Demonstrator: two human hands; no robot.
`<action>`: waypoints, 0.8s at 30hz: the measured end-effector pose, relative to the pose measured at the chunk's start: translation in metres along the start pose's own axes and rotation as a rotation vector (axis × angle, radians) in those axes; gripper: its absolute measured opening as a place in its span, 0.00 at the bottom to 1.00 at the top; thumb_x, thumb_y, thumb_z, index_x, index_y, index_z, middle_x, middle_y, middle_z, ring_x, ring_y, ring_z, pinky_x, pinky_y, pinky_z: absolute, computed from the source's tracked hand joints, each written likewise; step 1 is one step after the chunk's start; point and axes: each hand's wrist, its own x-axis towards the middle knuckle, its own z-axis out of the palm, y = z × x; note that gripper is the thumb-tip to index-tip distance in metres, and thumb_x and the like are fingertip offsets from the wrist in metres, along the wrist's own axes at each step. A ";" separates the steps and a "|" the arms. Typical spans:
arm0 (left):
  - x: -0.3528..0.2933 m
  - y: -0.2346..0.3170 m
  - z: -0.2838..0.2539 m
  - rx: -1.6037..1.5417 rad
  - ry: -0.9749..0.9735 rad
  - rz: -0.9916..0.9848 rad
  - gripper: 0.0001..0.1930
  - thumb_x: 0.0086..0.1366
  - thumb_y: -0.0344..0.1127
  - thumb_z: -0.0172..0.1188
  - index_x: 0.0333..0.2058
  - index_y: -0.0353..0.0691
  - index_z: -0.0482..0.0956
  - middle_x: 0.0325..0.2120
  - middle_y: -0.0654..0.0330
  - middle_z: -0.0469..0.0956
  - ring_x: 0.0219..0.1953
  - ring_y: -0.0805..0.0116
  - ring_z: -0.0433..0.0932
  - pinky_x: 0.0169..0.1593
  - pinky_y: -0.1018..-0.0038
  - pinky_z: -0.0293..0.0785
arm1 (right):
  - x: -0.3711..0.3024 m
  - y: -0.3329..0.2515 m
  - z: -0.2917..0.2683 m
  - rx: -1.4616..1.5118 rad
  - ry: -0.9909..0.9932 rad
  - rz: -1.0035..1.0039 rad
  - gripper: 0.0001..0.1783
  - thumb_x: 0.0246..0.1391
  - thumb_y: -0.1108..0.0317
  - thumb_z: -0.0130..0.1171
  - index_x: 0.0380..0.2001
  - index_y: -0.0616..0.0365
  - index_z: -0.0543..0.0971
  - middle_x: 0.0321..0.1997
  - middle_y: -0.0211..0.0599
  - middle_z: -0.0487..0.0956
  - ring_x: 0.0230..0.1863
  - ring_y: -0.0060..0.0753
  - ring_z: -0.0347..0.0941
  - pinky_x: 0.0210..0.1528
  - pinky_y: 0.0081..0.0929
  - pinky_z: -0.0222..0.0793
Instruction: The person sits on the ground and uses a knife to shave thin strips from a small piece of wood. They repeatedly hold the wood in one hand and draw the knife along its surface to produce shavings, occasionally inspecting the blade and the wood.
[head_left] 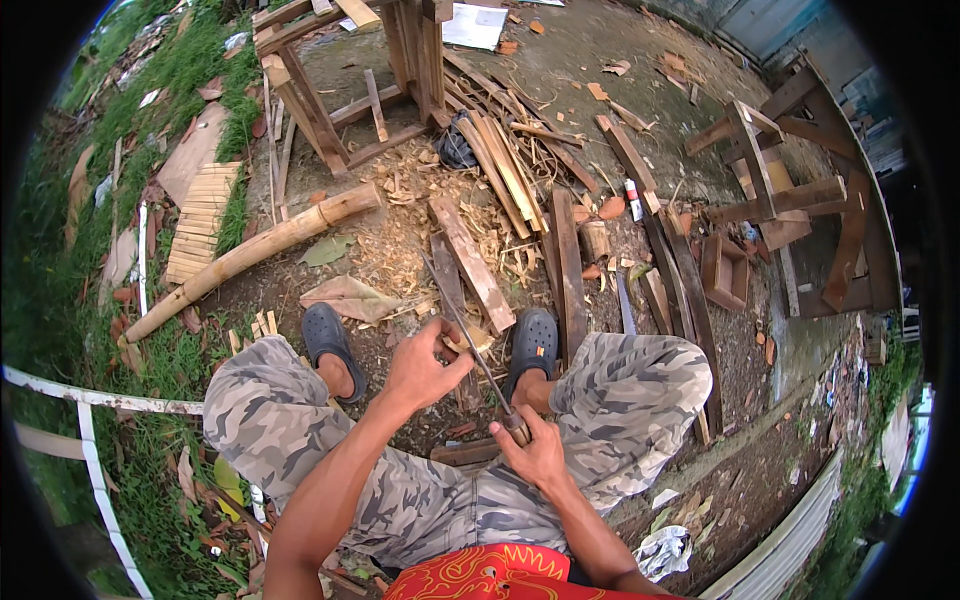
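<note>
The right hand's (540, 455) grip is grasping the handle of a knife (489, 377), and the thin blade is pointing to eleven o'clock. The left hand's (425, 368) grip is pinching a wood piece (484, 340), which is lying at the blade, at eleven o'clock from the right hand. From the left hand, a plank (472, 265) is resting at one o'clock, shavings (400, 215) are covering the ground at twelve, and a bamboo pole (260, 252) is lying at ten.
</note>
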 end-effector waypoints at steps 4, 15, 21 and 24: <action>0.001 -0.006 0.002 0.007 0.015 0.026 0.18 0.54 0.43 0.66 0.39 0.40 0.75 0.24 0.55 0.85 0.29 0.56 0.84 0.37 0.64 0.76 | 0.002 -0.005 -0.001 0.016 -0.016 0.018 0.18 0.56 0.59 0.67 0.39 0.64 0.78 0.21 0.49 0.78 0.25 0.59 0.78 0.29 0.41 0.72; -0.001 -0.002 -0.003 0.020 -0.039 0.019 0.19 0.55 0.42 0.67 0.41 0.38 0.75 0.25 0.53 0.85 0.29 0.58 0.84 0.37 0.66 0.75 | 0.004 -0.005 0.001 0.031 -0.044 0.058 0.18 0.57 0.58 0.65 0.36 0.64 0.77 0.21 0.53 0.77 0.26 0.62 0.77 0.31 0.44 0.71; 0.002 0.022 -0.028 0.106 0.170 0.029 0.17 0.57 0.41 0.66 0.42 0.38 0.76 0.22 0.57 0.82 0.28 0.58 0.83 0.37 0.66 0.76 | 0.005 -0.008 0.002 0.010 -0.079 0.138 0.16 0.58 0.58 0.63 0.32 0.63 0.76 0.24 0.55 0.78 0.30 0.66 0.76 0.34 0.48 0.71; 0.013 0.073 -0.067 0.244 0.521 0.273 0.17 0.56 0.38 0.65 0.43 0.39 0.77 0.27 0.56 0.81 0.34 0.55 0.82 0.42 0.65 0.77 | 0.008 -0.010 0.002 -0.001 -0.086 0.165 0.16 0.57 0.58 0.63 0.32 0.61 0.77 0.24 0.55 0.79 0.32 0.66 0.76 0.35 0.49 0.71</action>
